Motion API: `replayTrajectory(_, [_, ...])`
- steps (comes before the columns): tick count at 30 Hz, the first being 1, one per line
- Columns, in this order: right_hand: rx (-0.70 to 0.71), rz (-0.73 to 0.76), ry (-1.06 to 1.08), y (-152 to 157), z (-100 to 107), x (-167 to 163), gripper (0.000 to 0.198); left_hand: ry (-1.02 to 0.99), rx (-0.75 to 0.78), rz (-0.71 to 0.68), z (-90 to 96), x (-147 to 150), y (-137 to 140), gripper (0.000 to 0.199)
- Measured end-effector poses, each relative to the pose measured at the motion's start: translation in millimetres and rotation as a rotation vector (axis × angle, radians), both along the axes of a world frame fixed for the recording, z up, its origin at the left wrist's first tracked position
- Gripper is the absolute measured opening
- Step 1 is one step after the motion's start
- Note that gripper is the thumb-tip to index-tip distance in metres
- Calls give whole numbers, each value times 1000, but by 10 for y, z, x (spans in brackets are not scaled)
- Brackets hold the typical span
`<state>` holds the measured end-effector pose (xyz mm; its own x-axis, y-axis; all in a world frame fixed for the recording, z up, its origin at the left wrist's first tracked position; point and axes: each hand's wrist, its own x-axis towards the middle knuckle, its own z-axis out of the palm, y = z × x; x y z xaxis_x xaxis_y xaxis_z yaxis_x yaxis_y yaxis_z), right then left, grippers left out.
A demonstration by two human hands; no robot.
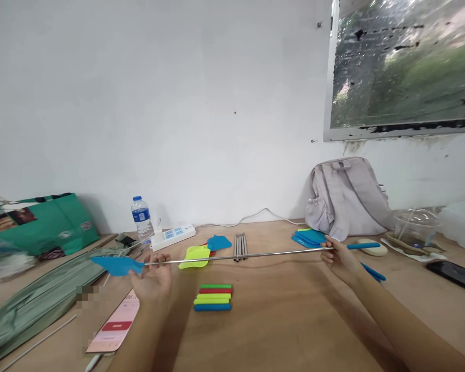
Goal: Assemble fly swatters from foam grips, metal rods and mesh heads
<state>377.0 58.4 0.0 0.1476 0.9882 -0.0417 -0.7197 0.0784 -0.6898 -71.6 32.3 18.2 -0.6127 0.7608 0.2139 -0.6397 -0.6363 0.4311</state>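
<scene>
A long fly swatter with a blue head (118, 265), an extended thin metal rod (256, 254) and a blue handle (364, 246) spans the space above the table. My left hand (154, 279) is closed around the rod just beside the blue head. At the other end my right hand (339, 261) pinches the rod close to the handle. Beyond the rod lie a yellow swatter head (195, 257), a blue swatter head (219, 242) and several short metal rods (241, 245). Coloured handles (213, 298) in green, red, yellow and blue lie in a row nearer me.
Blue swatter heads (310, 237) are stacked before a grey backpack (346, 196). A power strip (174, 236) and a water bottle (141, 214) stand by the wall. Leftward are a green bag (54, 222) and a lit phone (116, 325); a dark phone (455, 276) lies right.
</scene>
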Motion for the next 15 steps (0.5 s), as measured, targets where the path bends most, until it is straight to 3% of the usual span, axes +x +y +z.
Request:
replayTrajectory(3, [18, -28, 7, -14, 23, 34, 22, 5, 1, 0, -11, -120, 57, 31])
replayTrajectory(8, [15, -46, 22, 6, -37, 157, 15, -257, -18, -60, 123, -80, -31, 28])
replayTrajectory(12, [27, -69, 29, 38, -75, 271, 18, -204, -48, -173, 231, 12, -149, 30])
replayTrajectory(15, [19, -69, -26, 52, -76, 349, 18, -82, -45, -268, 260, 50, -215, 47])
